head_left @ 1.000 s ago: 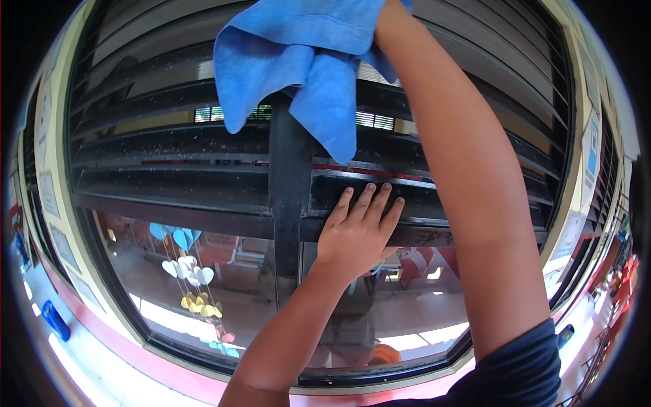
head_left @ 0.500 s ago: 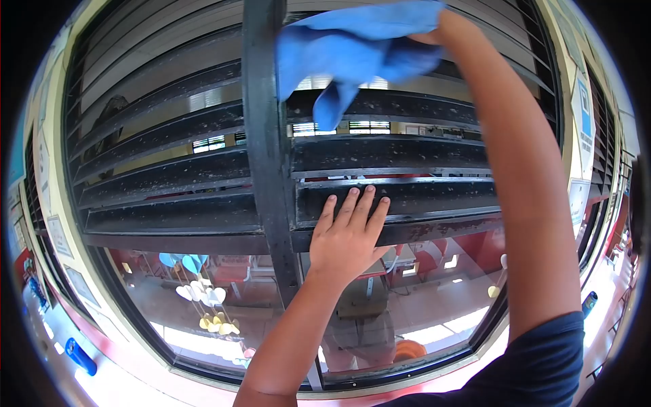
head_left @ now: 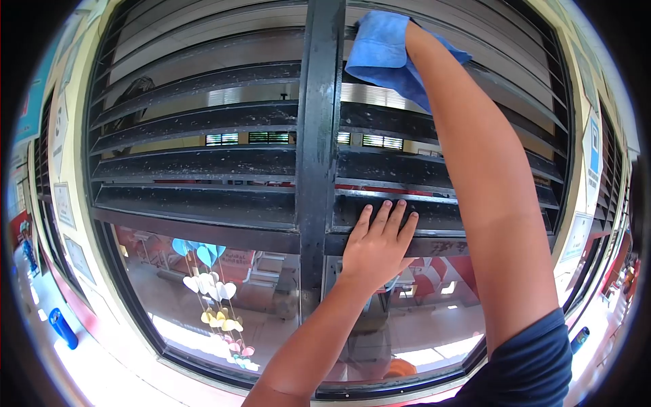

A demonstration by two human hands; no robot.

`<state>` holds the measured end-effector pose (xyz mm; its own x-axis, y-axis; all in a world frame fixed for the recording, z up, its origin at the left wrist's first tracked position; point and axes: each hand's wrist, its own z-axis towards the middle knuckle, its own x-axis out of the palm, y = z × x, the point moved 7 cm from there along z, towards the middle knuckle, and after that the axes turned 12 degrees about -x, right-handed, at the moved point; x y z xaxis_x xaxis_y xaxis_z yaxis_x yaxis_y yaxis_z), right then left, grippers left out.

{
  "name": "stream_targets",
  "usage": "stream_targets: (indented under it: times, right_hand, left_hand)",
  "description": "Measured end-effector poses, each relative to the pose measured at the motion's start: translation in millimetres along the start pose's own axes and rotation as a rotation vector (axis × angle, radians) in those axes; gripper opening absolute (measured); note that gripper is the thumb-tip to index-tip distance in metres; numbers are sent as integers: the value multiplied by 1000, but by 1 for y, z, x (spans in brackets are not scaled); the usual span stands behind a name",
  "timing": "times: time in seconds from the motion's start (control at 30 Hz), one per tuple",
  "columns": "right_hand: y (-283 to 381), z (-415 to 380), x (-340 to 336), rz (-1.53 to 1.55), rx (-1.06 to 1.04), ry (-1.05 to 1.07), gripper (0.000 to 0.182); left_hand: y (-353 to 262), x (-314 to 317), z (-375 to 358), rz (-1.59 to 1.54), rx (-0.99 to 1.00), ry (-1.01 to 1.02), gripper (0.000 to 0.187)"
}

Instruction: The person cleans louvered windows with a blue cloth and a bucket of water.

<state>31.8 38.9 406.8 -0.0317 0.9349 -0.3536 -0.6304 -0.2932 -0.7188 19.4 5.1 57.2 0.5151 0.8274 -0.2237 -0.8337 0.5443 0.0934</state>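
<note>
A blue cloth [head_left: 380,47] lies against an upper slat on the right side of the dark louvred window [head_left: 320,136]. My right hand [head_left: 415,42] presses on it; the fingers are hidden behind the cloth, whose loose end hangs below the wrist. Lower down, my left hand [head_left: 380,239] rests flat with spread fingers on the lowest slat [head_left: 441,214], right of the thick centre post. That hand holds nothing. Pale specks mark several of the dark slats [head_left: 230,163].
Glass panes [head_left: 271,319] fill the window's lower part, with hanging paper hearts [head_left: 210,288] visible at the left. Posted sheets [head_left: 584,234] line the pale wall on both sides. A blue cylinder [head_left: 63,328] stands at the far left.
The blue cloth, loosely flared in the air before, now sits against an upper slat with my right hand on it. The view has shifted left; my left hand stays on the lowest slat.
</note>
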Motion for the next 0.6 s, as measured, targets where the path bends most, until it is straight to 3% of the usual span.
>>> stream_targets:
  times: [0.13,0.3,0.6]
  right_hand:
    - [6,21,11,70,-213,-112,26]
    - [5,19,1,60,-86,-7,25]
    - [25,11,-5,107,89,-52,24]
  left_hand:
    - [0,-3,0,-13,-5,-8,80]
    - [-1,-3,0,-28,-16,1,80]
    - [3,-3,-1,-32,-4,-16,78]
